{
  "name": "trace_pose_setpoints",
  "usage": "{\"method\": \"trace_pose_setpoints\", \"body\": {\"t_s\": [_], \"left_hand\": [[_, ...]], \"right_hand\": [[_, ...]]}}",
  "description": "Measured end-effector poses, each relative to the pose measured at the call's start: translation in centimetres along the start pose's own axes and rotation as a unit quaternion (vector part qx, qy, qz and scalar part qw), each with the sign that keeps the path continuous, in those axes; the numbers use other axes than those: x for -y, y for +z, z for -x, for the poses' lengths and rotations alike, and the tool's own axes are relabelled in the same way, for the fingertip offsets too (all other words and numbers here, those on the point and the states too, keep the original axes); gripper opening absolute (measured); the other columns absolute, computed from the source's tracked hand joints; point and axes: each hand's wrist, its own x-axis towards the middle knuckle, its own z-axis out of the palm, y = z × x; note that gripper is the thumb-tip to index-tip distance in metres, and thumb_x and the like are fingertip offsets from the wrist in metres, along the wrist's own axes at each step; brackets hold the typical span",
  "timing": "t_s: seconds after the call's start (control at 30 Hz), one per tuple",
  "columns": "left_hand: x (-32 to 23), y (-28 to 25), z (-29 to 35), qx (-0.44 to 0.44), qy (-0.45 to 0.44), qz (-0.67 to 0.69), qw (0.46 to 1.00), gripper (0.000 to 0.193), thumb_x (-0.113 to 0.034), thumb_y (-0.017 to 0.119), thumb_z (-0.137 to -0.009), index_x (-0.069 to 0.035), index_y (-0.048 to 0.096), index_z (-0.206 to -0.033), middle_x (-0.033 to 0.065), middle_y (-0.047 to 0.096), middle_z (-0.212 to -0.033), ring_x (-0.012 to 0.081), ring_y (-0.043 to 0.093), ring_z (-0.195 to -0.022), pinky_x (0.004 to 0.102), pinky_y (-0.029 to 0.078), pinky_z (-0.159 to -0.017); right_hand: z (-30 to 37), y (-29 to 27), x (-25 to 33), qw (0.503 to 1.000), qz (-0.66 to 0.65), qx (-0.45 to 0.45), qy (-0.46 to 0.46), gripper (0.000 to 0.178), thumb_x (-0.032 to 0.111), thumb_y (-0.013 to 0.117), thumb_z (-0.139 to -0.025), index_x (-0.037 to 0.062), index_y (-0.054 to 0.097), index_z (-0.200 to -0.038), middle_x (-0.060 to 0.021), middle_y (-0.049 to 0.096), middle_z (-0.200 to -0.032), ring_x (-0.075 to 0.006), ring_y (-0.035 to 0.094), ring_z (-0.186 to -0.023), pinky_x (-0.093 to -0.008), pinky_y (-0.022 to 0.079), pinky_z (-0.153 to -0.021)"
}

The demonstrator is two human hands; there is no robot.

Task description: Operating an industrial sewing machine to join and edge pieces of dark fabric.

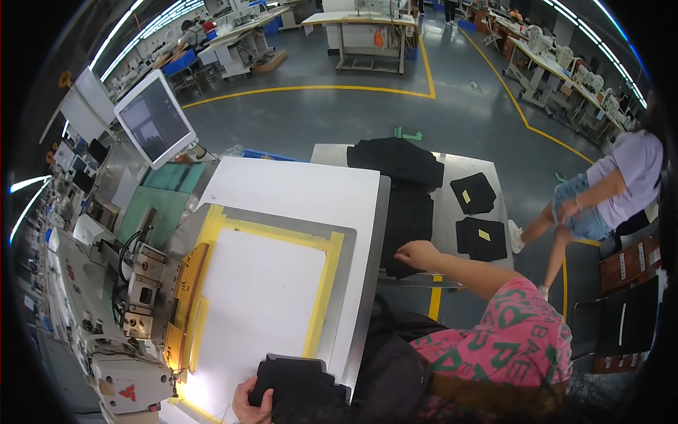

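Near the lower edge, my left hand (253,403) grips the left side of a folded black fabric bundle (300,389), thumb on top. The bundle lies over the near end of the white work plate (265,297), which is framed with yellow tape. Out to the right, my right hand (418,256) is closed at the near end of a long pile of black fabric (409,215) on a metal side table (445,275). Its fingertips pinch the cloth there; how many layers they hold is hidden.
A sewing machine head (134,381) with a clamp unit (145,290) stands left of the plate. A monitor (155,119) rises beyond. Two black fabric stacks with yellow labels, one nearer (482,239) and one farther (473,193), lie on the side table. Another person (607,187) is at right.
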Motion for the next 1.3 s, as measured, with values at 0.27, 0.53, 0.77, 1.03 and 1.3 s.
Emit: {"method": "trace_pose_setpoints", "body": {"t_s": [0.27, 0.53, 0.77, 1.03, 1.3], "left_hand": [[-4.4, -0.9, -0.4, -0.063, 0.024, -0.125, 0.99, 0.04, -0.018, 0.081, -0.069, -0.012, 0.067, -0.105, 0.0087, 0.064, -0.087, 0.0285, 0.064, -0.077, 0.0358, 0.052, -0.066], [-6.0, -2.3, 3.0, -0.104, 0.065, -0.223, 0.967, 0.046, -0.025, 0.07, -0.082, -0.012, 0.054, -0.123, 0.008, 0.056, -0.117, 0.0293, 0.059, -0.101, 0.0385, 0.049, -0.083], [-6.9, -4.9, 20.6, -0.587, -0.134, -0.302, 0.739, 0.018, -0.006, 0.062, -0.086, -0.005, 0.06, -0.104, 0.0114, 0.061, -0.1, 0.0208, 0.06, -0.083, 0.0285, 0.05, -0.066], [-0.2, 3.2, 44.2, -0.564, -0.626, -0.192, 0.502, 0.034, -0.028, 0.072, -0.081, 0.0, 0.057, -0.093, 0.0142, 0.063, -0.085, 0.0278, 0.062, -0.078, 0.0372, 0.048, -0.072], [2.0, 5.1, 45.2, -0.549, -0.58, -0.184, 0.573, 0.022, -0.021, 0.069, -0.084, 0.0, 0.062, -0.084, 0.0127, 0.062, -0.077, 0.0247, 0.06, -0.07, 0.0353, 0.047, -0.067]], "right_hand": [[-4.0, -12.0, 6.7, 0.773, -0.416, -0.457, -0.144, 0.028, 0.017, 0.045, -0.1, -0.0031, 0.064, -0.093, -0.0065, 0.062, -0.077, -0.0119, 0.058, -0.07, -0.0257, 0.049, -0.069], [-1.8, -9.4, 25.7, 0.785, -0.164, -0.13, -0.583, 0.008, 0.005, 0.058, -0.085, 0.0014, 0.063, -0.079, -0.0112, 0.061, -0.071, -0.0255, 0.059, -0.065, -0.0327, 0.046, -0.061], [-2.1, -3.9, 36.8, 0.658, -0.119, 0.029, -0.743, 0.002, 0.004, 0.064, -0.077, 0.005, 0.064, -0.078, -0.0095, 0.062, -0.072, -0.0289, 0.059, -0.065, -0.0359, 0.046, -0.058], [-1.8, -2.3, 38.7, 0.657, -0.144, 0.111, -0.731, 0.002, 0.005, 0.063, -0.079, 0.0064, 0.063, -0.078, -0.0082, 0.062, -0.072, -0.0286, 0.057, -0.065, -0.0363, 0.044, -0.058], [-1.7, -2.3, 38.6, 0.667, -0.153, 0.12, -0.719, 0.002, 0.005, 0.065, -0.079, 0.0065, 0.063, -0.078, -0.0082, 0.062, -0.072, -0.028, 0.057, -0.065, -0.036, 0.045, -0.058]]}}
